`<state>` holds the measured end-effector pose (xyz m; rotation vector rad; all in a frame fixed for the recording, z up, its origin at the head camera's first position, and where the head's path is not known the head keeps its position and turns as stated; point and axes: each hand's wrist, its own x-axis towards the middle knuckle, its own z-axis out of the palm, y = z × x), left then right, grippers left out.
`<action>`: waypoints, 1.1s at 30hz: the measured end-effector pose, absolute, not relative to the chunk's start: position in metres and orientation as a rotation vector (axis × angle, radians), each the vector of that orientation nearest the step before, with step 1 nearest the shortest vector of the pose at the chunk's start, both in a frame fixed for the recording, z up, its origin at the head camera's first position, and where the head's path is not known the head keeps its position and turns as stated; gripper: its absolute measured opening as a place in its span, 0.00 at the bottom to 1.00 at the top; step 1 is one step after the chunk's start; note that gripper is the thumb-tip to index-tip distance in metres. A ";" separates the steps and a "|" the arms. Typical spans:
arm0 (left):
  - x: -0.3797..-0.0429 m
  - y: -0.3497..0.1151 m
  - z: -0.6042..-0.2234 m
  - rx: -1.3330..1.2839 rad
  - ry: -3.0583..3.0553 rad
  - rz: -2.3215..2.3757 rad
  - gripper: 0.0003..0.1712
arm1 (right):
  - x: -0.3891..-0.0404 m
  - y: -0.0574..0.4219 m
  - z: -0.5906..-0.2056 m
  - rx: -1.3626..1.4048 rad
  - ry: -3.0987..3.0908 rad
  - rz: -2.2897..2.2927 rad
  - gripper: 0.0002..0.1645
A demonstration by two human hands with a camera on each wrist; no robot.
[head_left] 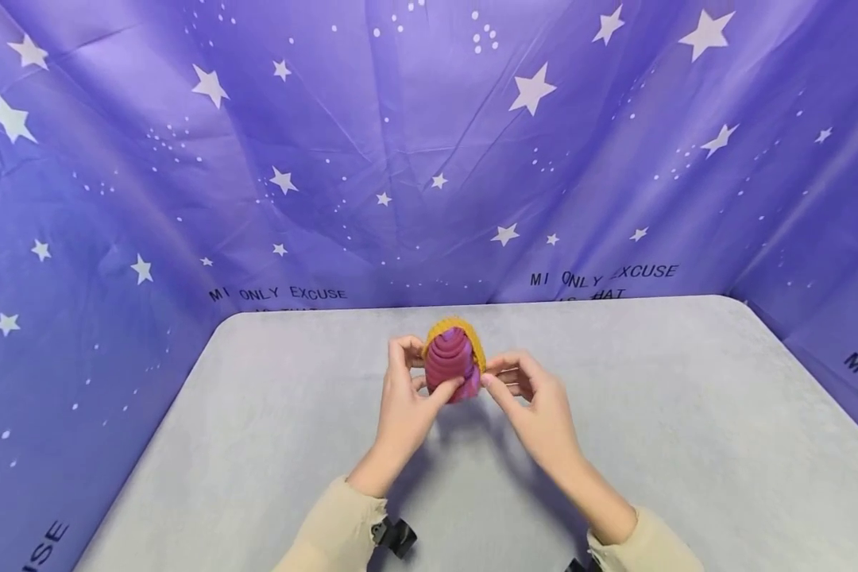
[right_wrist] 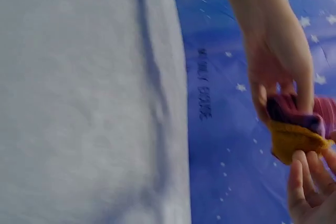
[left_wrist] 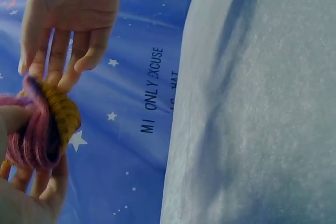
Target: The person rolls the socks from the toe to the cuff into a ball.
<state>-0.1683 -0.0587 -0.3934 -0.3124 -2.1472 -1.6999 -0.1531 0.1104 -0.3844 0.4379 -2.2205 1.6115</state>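
A rolled sock bundle point(head_left: 449, 361), ribbed pink and purple knit with a mustard cuff point(head_left: 476, 340) around its edge, is held up over the table. My left hand point(head_left: 409, 397) grips it from the left, thumb across the pink front and fingers behind. At the right side, my right hand point(head_left: 532, 397) pinches the edge near the mustard cuff between thumb and fingertips. In the left wrist view the bundle point(left_wrist: 37, 135) shows its folded layers, the mustard knit outermost. The right wrist view has the mustard side point(right_wrist: 296, 142) against my right fingertips.
A light grey table point(head_left: 257, 445) with rounded far corners lies below the hands. Purple-blue curtains point(head_left: 400, 119) with white stars and printed words hang behind it and along both sides. A black wrist camera mount point(head_left: 396, 536) sits below the left sleeve.
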 end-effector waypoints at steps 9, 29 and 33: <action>-0.168 -0.060 -0.393 -0.391 -2.228 -1.523 0.27 | -0.163 0.121 -0.383 0.607 -2.316 1.396 0.02; -0.159 -0.056 -0.386 -0.434 -2.296 -1.738 0.23 | -0.163 0.123 -0.370 0.402 -2.334 1.375 0.03; -0.162 -0.055 -0.381 -0.410 -2.308 -1.786 0.18 | -0.163 0.121 -0.376 0.499 -2.253 1.356 0.05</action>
